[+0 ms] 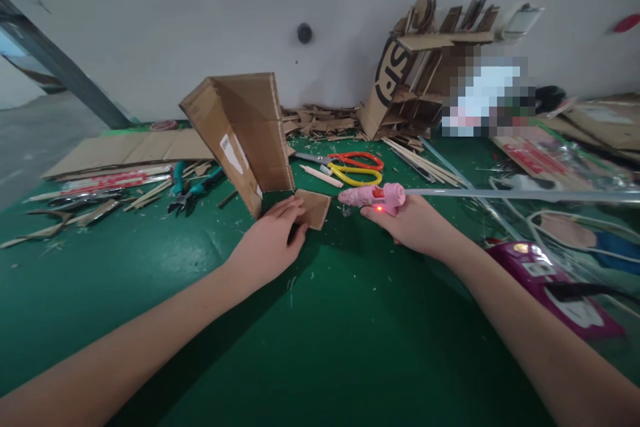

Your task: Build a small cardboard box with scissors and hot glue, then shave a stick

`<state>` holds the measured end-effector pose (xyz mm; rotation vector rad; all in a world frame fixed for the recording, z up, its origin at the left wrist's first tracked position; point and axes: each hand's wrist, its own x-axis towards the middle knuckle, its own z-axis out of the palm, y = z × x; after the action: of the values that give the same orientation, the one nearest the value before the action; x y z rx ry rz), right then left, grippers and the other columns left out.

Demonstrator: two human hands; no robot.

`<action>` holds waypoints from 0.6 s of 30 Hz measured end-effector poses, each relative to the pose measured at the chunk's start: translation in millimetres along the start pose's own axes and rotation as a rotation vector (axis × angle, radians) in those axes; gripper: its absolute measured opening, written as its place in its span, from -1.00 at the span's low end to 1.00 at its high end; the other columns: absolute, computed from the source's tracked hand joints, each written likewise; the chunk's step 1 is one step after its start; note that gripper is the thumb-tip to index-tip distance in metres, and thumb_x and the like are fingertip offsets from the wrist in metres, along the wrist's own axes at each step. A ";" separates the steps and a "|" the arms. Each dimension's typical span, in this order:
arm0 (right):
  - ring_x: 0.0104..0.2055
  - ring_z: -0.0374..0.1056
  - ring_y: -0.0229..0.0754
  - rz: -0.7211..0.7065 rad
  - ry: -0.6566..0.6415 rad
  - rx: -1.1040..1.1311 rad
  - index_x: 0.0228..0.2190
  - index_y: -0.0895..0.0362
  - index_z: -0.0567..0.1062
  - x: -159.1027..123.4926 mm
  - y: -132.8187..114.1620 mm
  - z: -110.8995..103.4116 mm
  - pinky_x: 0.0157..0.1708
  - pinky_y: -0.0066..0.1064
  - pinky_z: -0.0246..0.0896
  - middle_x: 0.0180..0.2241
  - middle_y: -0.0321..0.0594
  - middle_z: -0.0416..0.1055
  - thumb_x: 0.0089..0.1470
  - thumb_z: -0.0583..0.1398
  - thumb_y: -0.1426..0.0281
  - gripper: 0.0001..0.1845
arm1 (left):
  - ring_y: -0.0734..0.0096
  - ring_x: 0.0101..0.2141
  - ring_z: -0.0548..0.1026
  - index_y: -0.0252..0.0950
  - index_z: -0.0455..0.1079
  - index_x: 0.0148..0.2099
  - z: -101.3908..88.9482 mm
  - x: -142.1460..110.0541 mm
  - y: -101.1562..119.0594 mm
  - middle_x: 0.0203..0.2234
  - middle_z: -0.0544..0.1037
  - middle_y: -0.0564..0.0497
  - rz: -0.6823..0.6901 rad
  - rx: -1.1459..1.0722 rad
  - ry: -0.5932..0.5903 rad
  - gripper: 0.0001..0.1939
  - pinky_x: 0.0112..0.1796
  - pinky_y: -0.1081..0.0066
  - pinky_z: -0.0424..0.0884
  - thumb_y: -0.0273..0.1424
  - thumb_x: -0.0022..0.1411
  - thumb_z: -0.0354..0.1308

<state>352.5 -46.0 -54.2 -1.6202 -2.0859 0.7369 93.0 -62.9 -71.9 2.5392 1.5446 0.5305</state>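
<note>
A pink hot glue gun [373,195] is gripped in my right hand [420,224], its nozzle pointing left and a small red light glowing on it. A long clear glue stick [500,195] runs out of its back end. My left hand [274,235] is closed on a small square piece of cardboard [315,208], thumb at the near edge and fingers along its left side. The nozzle is close to the right edge of that piece; whether they touch I cannot tell. Just behind my left hand stands a folded cardboard panel [250,127], upright and bent at a corner.
Scissors [357,167] with red and yellow handles and a wooden stick [321,176] lie behind the glue gun. Pliers [187,194] and sticks are at left. A cardboard shelf [395,80] stands at the back, near cardboard scraps [325,122]. A purple device [555,287] sits at right.
</note>
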 end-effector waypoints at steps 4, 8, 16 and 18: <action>-0.57 0.29 -0.18 0.036 -0.059 -0.012 -0.25 -0.03 0.57 -2.0 -4.5 -4.3 -0.53 -0.35 0.19 -0.65 -0.32 0.35 0.06 0.12 -0.02 -0.58 | 0.21 0.18 0.31 -0.41 0.34 0.10 1.5 0.7 -1.4 0.15 0.38 -0.15 -0.006 -0.004 0.004 -0.60 0.17 0.18 0.29 -0.34 0.33 -0.09; -0.58 0.25 -0.23 0.097 -0.194 -0.045 -0.27 -0.02 0.59 -6.1 -9.9 -10.5 -0.57 -0.39 0.14 -0.62 -0.34 0.36 0.01 0.13 -0.07 -0.54 | 0.20 0.18 0.30 -0.43 0.33 0.11 2.1 0.7 -2.3 0.15 0.38 -0.16 -0.005 -0.005 -0.002 -0.59 0.17 0.20 0.29 -0.34 0.32 -0.07; -0.65 0.16 -0.27 0.034 -0.044 -0.087 -0.41 0.03 0.55 -3.6 0.0 -2.4 -0.62 -0.41 0.06 -0.70 -0.36 0.27 0.00 0.16 -0.04 -0.59 | 0.22 0.17 0.32 -0.45 0.33 0.12 0.6 0.9 -0.3 0.13 0.41 -0.16 -0.011 -0.006 -0.004 -0.58 0.17 0.18 0.29 -0.34 0.32 -0.08; -0.65 0.15 -0.27 0.012 -0.098 -0.114 -0.43 0.02 0.54 -4.3 -3.0 -4.8 -0.61 -0.40 0.07 -0.70 -0.37 0.27 0.01 0.14 -0.04 -0.59 | 0.23 0.17 0.32 -0.46 0.34 0.11 0.8 1.1 -0.4 0.12 0.41 -0.16 -0.006 -0.012 0.003 -0.59 0.18 0.20 0.29 -0.35 0.32 -0.08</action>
<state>354.2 -49.9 -48.6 -1.6895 -2.2262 0.7273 93.3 -61.7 -72.5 2.5256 1.5445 0.5412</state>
